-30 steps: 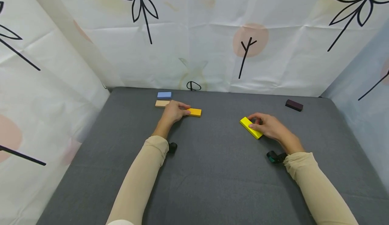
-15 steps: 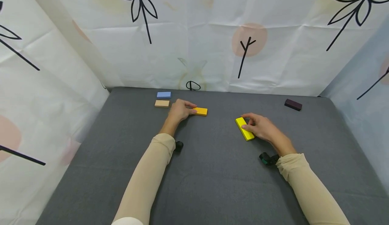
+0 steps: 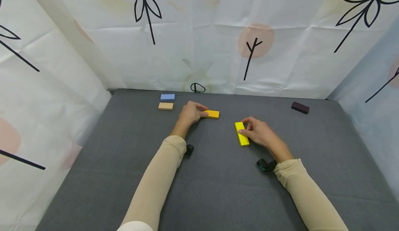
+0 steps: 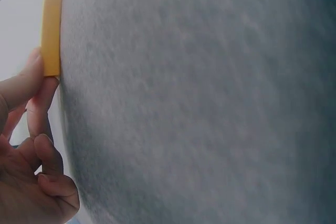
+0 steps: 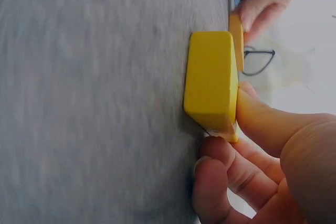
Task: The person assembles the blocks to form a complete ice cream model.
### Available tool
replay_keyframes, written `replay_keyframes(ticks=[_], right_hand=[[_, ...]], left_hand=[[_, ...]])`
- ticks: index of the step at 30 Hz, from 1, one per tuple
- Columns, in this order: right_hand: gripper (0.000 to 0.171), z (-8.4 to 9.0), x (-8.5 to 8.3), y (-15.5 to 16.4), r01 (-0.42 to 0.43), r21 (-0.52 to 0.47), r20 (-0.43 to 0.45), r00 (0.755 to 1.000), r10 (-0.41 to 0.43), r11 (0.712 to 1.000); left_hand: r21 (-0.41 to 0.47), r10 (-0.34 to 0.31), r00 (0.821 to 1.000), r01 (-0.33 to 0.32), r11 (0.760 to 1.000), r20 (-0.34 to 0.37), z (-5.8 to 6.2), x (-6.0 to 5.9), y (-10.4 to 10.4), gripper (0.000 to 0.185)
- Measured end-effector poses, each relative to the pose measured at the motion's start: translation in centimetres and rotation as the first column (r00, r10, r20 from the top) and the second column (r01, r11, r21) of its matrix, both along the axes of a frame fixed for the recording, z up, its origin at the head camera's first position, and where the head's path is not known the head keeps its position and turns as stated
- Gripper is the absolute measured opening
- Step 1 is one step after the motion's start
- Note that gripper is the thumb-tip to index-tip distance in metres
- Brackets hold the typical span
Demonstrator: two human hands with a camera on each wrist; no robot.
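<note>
White sheeting (image 3: 199, 51) printed with black flower outlines and pale pink discs encloses the work area on three sides. Below it, the grey fabric surface (image 3: 218, 189) carries every item.

My left hand (image 3: 191, 112) lies on that surface toward the far side, fingers curled, thumb and fingertips pinching the near end of the orange block (image 3: 213, 114). This block lies flat, long axis running left to right (the left wrist view shows a fingertip pressed against its end).

My right hand (image 3: 258, 134) lies nearer to me and to the right. Its thumb and fingers grip the yellow block (image 3: 241, 138) along the right edge; this block also lies flat, long axis pointing away from me. Both blocks sit near each other but not touching.

Smaller items, in order: a dark maroon block (image 3: 300, 107) at far right, well apart; a tan block (image 3: 166, 106) left of my left hand; a blue block (image 3: 167, 97) just behind it.
</note>
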State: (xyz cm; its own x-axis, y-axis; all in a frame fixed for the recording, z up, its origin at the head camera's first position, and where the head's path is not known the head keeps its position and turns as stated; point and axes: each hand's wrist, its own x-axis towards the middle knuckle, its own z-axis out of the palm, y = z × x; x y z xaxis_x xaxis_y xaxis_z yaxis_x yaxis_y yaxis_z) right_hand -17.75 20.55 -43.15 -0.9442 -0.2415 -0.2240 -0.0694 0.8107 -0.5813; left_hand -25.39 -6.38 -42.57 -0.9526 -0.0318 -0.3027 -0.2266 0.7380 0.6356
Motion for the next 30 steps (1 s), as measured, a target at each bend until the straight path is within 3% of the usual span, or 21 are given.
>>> replay_keyframes(ticks=[7, 11, 19, 30], right_hand=[[0.051, 0.1, 0.2, -1.3, -0.005, 0.004, -0.017, 1.0, 0.005, 1.0], [0.053, -0.1, 0.0, -1.8, 0.005, 0.016, -0.001, 1.0, -0.005, 1.0], [0.055, -0.1, 0.0, -3.4, 0.014, 0.038, 0.018, 1.0, -0.015, 0.999], [0.055, -0.3, -0.1, -3.7, -0.005, 0.0, 0.016, 1.0, 0.005, 1.0]], left_hand=[[0.027, -0.005, 1.0, 0.004, 1.0, 0.005, -0.3, -0.2, 1.3, 0.023], [-0.002, -0.007, 1.0, 0.007, 1.0, 0.008, -0.2, -0.1, 2.4, 0.024], [-0.03, -0.061, 0.998, 0.061, 0.998, -0.013, -0.4, 0.0, 4.5, 0.026], [0.054, -0.026, 1.0, 0.026, 0.998, 0.007, -0.5, 0.3, 4.5, 0.027]])
